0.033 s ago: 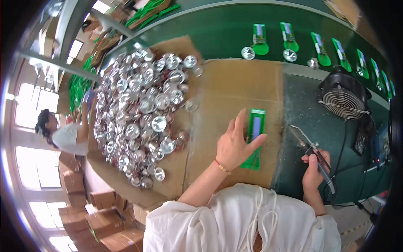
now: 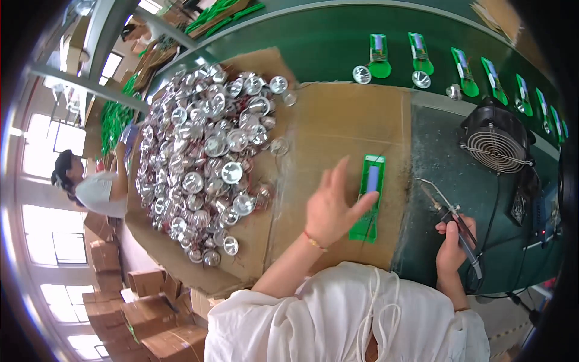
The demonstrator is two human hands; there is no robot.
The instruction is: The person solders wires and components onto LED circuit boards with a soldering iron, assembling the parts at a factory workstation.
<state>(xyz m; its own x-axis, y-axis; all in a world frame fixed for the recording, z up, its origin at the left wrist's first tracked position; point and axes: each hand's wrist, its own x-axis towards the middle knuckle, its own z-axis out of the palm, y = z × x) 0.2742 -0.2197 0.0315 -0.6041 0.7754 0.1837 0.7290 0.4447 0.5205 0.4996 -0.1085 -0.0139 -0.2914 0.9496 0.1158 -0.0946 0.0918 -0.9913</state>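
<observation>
Your left hand [image 2: 329,211]: fingers spread, slightly further left against the green housing [image 2: 363,231]; your right hand [image 2: 452,248]: gripping the soldering iron [image 2: 469,248], as before.

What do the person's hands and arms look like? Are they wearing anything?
The left hand and right hand wear no gloves. A thin red bracelet with a yellowish part circles the left wrist. Loose white sleeves stop near the elbows.

On our right we see a black fan [image 2: 496,148]. On our left we see a person [image 2: 96,194] in white, big bright windows [image 2: 48,232] and many brown boxes [image 2: 175,344], some stacked.
</observation>
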